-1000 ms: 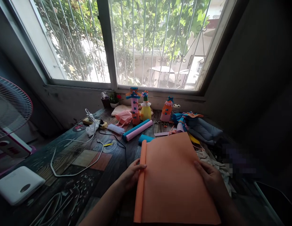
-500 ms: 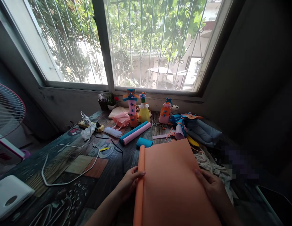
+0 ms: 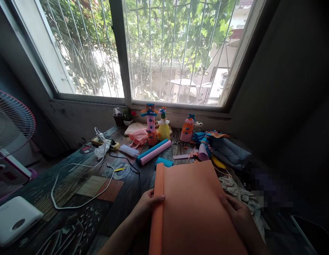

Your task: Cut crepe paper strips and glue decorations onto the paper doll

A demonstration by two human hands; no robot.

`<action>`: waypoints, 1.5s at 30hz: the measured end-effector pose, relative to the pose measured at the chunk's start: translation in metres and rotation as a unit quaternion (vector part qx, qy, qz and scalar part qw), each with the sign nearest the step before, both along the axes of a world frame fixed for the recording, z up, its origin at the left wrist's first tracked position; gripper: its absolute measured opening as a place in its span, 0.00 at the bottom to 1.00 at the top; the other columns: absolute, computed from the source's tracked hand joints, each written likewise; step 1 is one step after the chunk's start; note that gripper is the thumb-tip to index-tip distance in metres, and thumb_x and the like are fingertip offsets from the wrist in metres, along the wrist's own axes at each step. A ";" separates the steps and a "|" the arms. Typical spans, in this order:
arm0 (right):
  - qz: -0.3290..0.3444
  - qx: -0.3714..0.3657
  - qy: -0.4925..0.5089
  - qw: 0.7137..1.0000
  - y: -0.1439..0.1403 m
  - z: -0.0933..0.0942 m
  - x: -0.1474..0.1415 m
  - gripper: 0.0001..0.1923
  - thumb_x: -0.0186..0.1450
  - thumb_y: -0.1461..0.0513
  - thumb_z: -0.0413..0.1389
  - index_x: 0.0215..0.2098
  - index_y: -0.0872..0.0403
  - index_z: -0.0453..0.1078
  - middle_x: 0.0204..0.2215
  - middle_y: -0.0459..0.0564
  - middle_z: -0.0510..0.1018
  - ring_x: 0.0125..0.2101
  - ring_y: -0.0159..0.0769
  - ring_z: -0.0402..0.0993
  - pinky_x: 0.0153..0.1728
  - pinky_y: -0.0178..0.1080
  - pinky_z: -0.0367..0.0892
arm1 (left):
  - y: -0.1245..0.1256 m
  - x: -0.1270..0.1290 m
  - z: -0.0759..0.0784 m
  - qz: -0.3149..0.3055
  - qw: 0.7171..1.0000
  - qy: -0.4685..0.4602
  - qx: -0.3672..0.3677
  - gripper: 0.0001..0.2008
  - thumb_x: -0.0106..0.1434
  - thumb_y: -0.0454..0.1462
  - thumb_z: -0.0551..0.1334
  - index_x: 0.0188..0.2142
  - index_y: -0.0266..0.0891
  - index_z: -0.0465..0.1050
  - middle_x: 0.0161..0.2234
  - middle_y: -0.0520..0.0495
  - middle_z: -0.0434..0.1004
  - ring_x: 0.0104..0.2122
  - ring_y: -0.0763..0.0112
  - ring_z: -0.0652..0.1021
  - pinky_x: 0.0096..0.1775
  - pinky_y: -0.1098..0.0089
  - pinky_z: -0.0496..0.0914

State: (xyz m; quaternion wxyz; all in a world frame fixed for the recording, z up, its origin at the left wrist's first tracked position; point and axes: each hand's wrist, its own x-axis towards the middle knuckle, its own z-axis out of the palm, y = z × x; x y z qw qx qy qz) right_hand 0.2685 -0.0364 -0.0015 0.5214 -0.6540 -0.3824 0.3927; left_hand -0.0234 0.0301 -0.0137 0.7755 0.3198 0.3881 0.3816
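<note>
Left hand: we found the left hand (image 3: 147, 205) curled over the rolled left edge of the large orange foam sheet (image 3: 192, 209), fingers closed on the roll, thumb on top.
Right hand: the right hand (image 3: 234, 212) lay palm down and flat on the sheet's right edge; fingers were extended and gripped nothing, only pressing.
Orange sheet: it lay mostly unrolled on the dark patterned wooden table (image 3: 81, 184), directly in front of us, between both hands; its far edge reached toward the small teal foam roll (image 3: 164, 162).
Foam rolls: a teal roll and a pink roll (image 3: 153, 151) lay side by side, touching, beyond the sheet.
Figures: we noted decorated bottle figures (image 3: 164, 125) standing upright near the windowsill.
Cable: a white cable (image 3: 79, 170) looped across the table to the left, well apart from the sheet.
Fan: a round electric fan (image 3: 10, 122) stood at the left margin.
White device: a flat white box (image 3: 14, 219) rested at the near left corner.
Cloth: crumpled pale fabric (image 3: 241, 193) lay just beside the sheet's right edge.
</note>
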 end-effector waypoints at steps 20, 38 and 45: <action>-0.010 0.056 -0.154 0.987 0.002 -0.014 0.018 0.21 0.58 0.48 0.54 0.36 0.57 0.76 0.12 0.40 0.65 0.15 0.32 0.62 0.16 0.33 0.59 | 0.026 -0.054 0.023 0.076 0.958 0.260 0.090 0.20 0.42 0.37 0.69 0.36 0.31 0.71 0.30 0.44 0.78 0.27 0.60 0.78 0.26 0.70 0.72; 0.181 0.062 -0.313 0.930 -0.004 -0.012 -0.022 0.16 0.59 0.57 0.55 0.45 0.48 0.73 0.38 0.53 0.76 0.42 0.49 0.68 0.43 0.47 0.64 | 0.033 -0.079 0.030 0.094 0.933 0.324 0.128 0.19 0.48 0.36 0.69 0.39 0.33 0.70 0.33 0.42 0.79 0.29 0.60 0.79 0.27 0.70 0.74; 0.146 0.112 -0.221 0.958 -0.004 -0.003 -0.012 0.17 0.61 0.54 0.53 0.46 0.52 0.72 0.45 0.54 0.75 0.49 0.48 0.67 0.50 0.45 0.60 | 0.032 -0.079 0.030 0.105 0.942 0.293 0.128 0.18 0.49 0.36 0.68 0.40 0.36 0.70 0.33 0.43 0.79 0.29 0.60 0.79 0.26 0.69 0.74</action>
